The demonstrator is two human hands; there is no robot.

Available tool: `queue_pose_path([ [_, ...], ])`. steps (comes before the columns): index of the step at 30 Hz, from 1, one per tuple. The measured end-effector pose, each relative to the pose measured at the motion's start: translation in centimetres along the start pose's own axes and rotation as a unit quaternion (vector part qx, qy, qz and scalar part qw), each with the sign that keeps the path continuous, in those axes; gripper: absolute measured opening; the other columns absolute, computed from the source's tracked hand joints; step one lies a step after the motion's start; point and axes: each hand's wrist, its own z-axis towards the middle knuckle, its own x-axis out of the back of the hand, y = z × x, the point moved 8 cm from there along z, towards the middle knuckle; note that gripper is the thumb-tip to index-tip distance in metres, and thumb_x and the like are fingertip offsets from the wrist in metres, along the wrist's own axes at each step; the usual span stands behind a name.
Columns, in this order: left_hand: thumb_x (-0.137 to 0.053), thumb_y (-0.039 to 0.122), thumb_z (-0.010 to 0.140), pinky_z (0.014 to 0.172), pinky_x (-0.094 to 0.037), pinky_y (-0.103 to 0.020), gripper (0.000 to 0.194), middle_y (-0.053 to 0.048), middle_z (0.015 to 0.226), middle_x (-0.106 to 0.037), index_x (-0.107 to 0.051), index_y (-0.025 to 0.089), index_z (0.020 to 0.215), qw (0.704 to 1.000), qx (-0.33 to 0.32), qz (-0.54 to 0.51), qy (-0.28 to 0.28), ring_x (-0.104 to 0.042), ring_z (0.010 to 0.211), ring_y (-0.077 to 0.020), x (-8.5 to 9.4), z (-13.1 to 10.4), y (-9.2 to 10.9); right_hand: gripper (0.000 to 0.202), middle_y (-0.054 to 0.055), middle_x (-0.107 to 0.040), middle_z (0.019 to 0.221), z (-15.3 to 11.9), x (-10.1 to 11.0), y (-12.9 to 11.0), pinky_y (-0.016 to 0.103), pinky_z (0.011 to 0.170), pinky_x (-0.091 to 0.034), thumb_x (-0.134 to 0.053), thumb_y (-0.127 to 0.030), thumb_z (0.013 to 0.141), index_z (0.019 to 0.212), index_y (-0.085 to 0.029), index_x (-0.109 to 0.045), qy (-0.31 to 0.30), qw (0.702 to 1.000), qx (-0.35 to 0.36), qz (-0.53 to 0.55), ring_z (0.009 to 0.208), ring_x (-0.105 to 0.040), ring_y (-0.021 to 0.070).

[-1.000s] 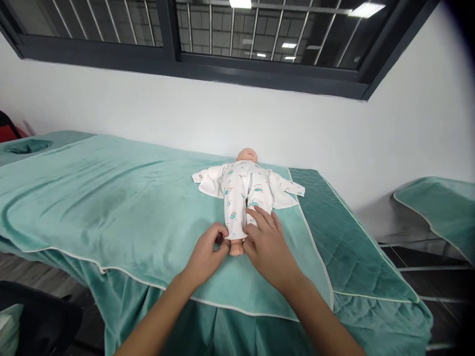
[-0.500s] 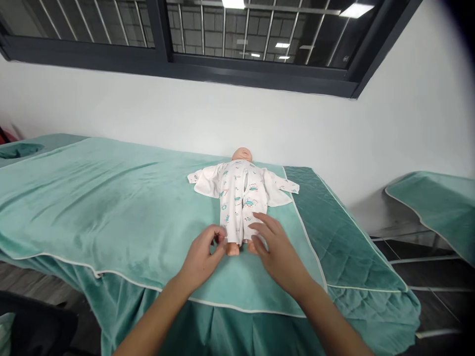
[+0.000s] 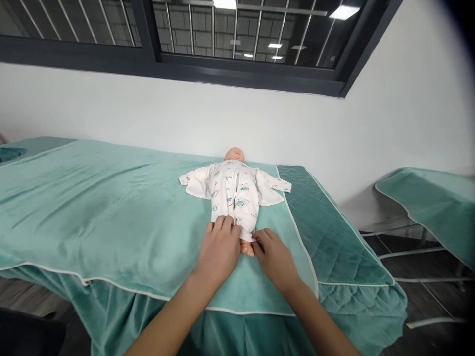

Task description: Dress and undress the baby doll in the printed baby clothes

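A baby doll (image 3: 234, 154) lies on its back on the bed, its head by the wall. It wears a white printed top (image 3: 270, 185) with sleeves spread to both sides, and matching white trousers (image 3: 243, 205). My left hand (image 3: 220, 247) is curled over the lower end of the left-side trouser leg, hiding the foot there. At the right-side leg, my right hand (image 3: 272, 254) pinches the edge of the trouser cuff between thumb and fingers. A bare doll foot (image 3: 247, 248) sticks out below that cuff.
A light green blanket (image 3: 122, 212) with white piping covers the bed, over a darker quilted cover (image 3: 334, 237) on the right. Behind is a white wall with a dark-framed window (image 3: 245, 74). Another green-covered bed (image 3: 434, 202) stands at the right, a dark object (image 3: 29, 331) at lower left.
My left hand has moved from beside the left-side foot to over that trouser leg. My right hand has lowered from above the right-side leg and closed on its cuff. The view has shifted slightly.
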Motion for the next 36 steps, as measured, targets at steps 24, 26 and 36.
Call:
queue_pose_path([
  [24, -0.05, 0.016, 0.091, 0.111, -0.037, -0.051, 0.01, -0.008, 0.138, -0.051, -0.059, 0.02, 0.095, 0.981, 0.004, -0.183, 0.071, -0.033, 0.139, -0.0287, 0.5, -4.4, -0.5, 0.012, 0.004, -0.063, 0.095, -3.6, 2.4, -2.3, 0.032, 0.073, -0.046, -0.048, -0.017, 0.094, 0.097, -0.023, -0.058, -0.001, 0.99, 0.123, -0.076, 0.086, -0.06, 0.019],
  [26, -0.05, 0.017, 0.093, 0.111, -0.037, -0.051, 0.013, -0.01, 0.139, -0.049, -0.058, 0.021, 0.102, 0.977, 0.008, -0.198, 0.082, -0.034, 0.138, -0.0285, 0.5, -5.1, -1.2, 0.012, 0.005, -0.063, 0.098, -3.6, 2.6, -2.3, 0.034, 0.074, -0.048, -0.048, -0.018, 0.095, 0.099, -0.024, -0.058, -0.006, 0.99, 0.121, -0.069, 0.087, -0.06, 0.0196],
  [36, -0.052, 0.02, 0.092, 0.095, -0.047, -0.039, 0.024, -0.006, 0.115, -0.059, -0.052, 0.023, 0.116, 0.942, 0.154, -0.267, 0.133, -0.054, 0.112, -0.0217, -1.5, -8.3, -6.7, 0.019, 0.01, -0.05, 0.14, -1.7, 2.7, -6.7, 0.048, 0.105, -0.042, -0.054, -0.021, 0.092, 0.111, -0.023, -0.058, 0.03, 0.988, 0.151, -0.018, 0.135, -0.039, 0.0283],
])
